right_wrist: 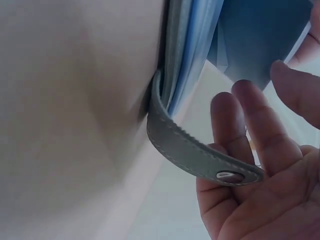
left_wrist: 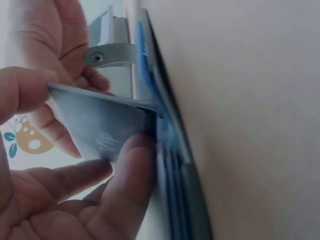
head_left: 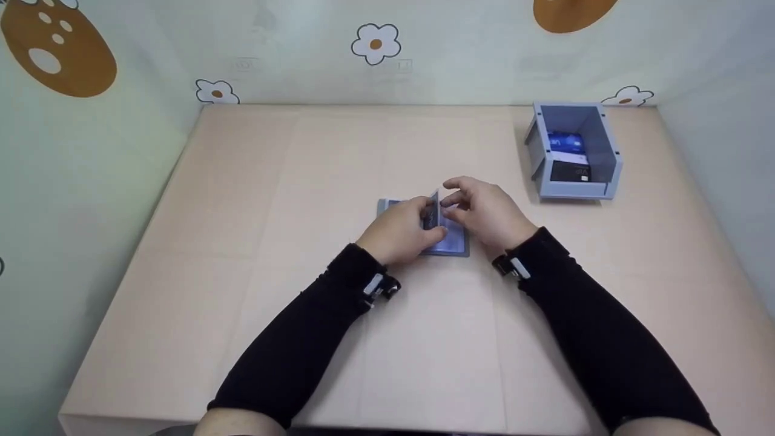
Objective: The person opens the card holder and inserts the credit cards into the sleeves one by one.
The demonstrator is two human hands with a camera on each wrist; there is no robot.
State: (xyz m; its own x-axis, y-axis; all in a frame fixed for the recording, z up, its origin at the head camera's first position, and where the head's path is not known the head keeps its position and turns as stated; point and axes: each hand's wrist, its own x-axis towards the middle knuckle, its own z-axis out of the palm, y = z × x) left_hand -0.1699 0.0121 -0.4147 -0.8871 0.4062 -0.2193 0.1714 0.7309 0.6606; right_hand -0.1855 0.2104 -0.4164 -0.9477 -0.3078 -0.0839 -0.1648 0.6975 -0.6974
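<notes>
A grey card holder [head_left: 458, 249] with clear bluish sleeves lies opened flat on the table. My left hand [head_left: 396, 230] grips a dark card or card page [left_wrist: 97, 125] marked "VIP", which stands up from the holder. In the left wrist view the thumb presses its lower face, and a finger touches its top corner. Just to the right, my right hand [head_left: 487, 212] is held with fingers loosely bent and nothing pinched between them. The holder's snap strap [right_wrist: 187, 147] sticks out past those fingers; whether they touch it I cannot tell.
A grey open-front bin [head_left: 575, 191] stands at the back right of the table, with several cards inside, one blue [head_left: 566, 142] and one black [head_left: 569, 171]. Walls with flower drawings border the table [head_left: 272, 181] at the back and sides.
</notes>
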